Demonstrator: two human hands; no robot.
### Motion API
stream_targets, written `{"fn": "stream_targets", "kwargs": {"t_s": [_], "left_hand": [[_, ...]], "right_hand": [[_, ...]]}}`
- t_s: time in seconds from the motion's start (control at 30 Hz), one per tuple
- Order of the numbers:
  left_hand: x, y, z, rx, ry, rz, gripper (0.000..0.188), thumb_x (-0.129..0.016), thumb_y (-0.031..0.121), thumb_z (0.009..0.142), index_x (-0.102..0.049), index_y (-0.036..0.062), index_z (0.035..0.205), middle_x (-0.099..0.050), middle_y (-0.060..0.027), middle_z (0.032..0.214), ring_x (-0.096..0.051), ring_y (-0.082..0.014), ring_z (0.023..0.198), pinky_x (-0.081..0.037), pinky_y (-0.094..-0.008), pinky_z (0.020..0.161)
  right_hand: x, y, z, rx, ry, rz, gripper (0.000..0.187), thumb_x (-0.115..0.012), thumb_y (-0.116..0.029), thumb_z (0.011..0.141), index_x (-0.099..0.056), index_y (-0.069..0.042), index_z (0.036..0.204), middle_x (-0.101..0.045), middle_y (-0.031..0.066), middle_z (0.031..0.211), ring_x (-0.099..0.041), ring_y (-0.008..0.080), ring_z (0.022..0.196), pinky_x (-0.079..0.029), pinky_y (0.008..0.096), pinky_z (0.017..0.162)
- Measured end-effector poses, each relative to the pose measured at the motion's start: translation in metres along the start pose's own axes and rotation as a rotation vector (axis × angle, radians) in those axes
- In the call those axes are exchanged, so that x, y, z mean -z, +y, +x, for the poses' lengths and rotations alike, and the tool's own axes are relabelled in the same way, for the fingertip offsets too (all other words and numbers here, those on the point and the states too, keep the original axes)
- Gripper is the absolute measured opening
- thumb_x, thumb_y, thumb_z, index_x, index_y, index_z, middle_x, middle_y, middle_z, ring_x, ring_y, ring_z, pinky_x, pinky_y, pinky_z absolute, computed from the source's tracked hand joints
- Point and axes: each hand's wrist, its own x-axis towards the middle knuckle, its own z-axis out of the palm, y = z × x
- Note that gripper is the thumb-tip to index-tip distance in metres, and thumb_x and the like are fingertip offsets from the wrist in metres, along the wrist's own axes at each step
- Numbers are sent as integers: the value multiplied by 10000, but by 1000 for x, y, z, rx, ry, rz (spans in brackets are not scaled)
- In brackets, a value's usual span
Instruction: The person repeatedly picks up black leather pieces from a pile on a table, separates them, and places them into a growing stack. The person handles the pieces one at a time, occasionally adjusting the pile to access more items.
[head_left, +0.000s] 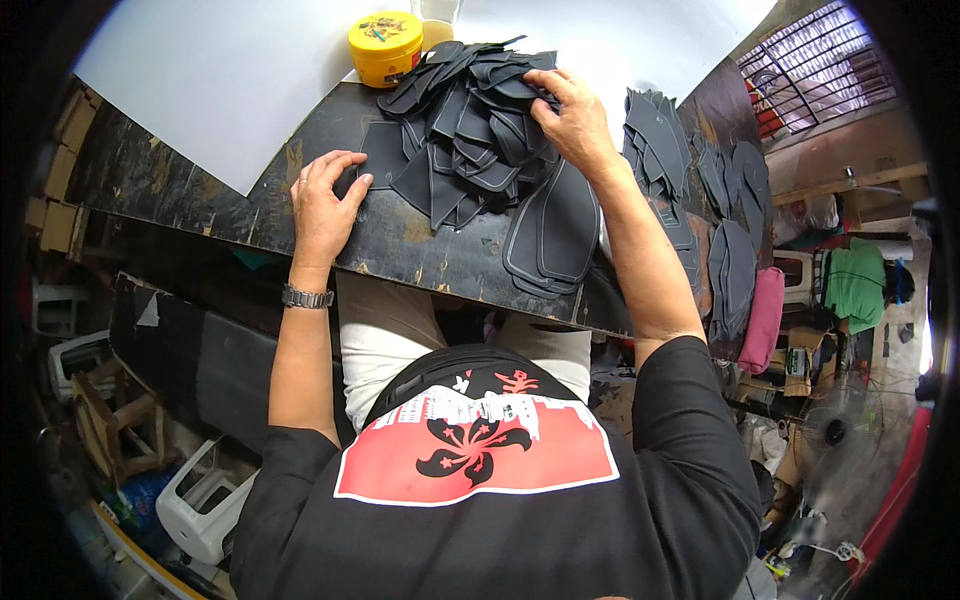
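Observation:
A heap of black cut pieces (465, 125), flat panels with pale lines along their edges, lies on the dark table. At its left side, my left hand (325, 200) has its thumb and fingers curled at the edge of a flat black piece (385, 155). My right hand (575, 115) reaches onto the upper right of the heap, its thumb and fingers closed around the edge of a piece; which piece exactly is partly hidden. Nearer me, a few larger rounded black panels (555, 230) lie stacked by the table's front edge.
Behind the heap stands a yellow round tub (386, 50) with small bits on its lid. White sheets (230, 80) cover the back of the worn table (300, 130). More black stacks (655, 140) lie at the right, with a pink roll (763, 320) beyond. White plastic stools (205, 500) stand lower left.

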Motion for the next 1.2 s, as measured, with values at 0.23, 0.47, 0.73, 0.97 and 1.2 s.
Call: {"fn": "stream_targets", "kwargs": {"t_s": [0.23,0.47,0.73,0.97,1.2], "left_hand": [[-2,-2,0,2,23,-42,228,-745,242,878,-745,148,1085,-715,-18,1132,-613,-240,1138,-388,-410,1051],[1,2,-1,-2,34,-82,225,-756,201,864,-749,116,1072,-732,-59,1097,-657,-270,1071,-464,-401,986],[2,7,0,14,20,-63,225,-767,190,863,-753,114,1075,-730,-69,1099,-657,-278,1069,-487,-395,968],[4,11,-1,12,-24,-5,243,-751,174,887,-744,99,1118,-715,-78,1158,-637,-265,1121,-483,-379,990],[3,11,-1,-3,1,-19,228,-756,173,870,-744,95,1084,-721,-79,1119,-648,-279,1088,-492,-391,968]], "right_hand": [[17,9,-4,-11,-80,41,263,-730,-50,859,-767,-109,1112,-715,78,986,-691,203,871,-541,299,790],[68,-20,-67,7,-109,171,299,-726,63,819,-781,-90,1069,-698,73,1008,-693,174,888,-555,292,792],[89,-24,-149,-257,-258,156,261,-667,94,775,-748,-33,989,-688,102,1043,-683,249,994,-538,335,866],[86,-29,-152,-387,-54,-120,373,-799,-225,820,-705,-24,1119,-689,135,1092,-654,297,1037,-512,379,909],[60,-11,-136,-394,-196,-346,541,-834,-404,744,-710,-33,1117,-610,150,1237,-542,339,1183,-416,464,1018]]}}
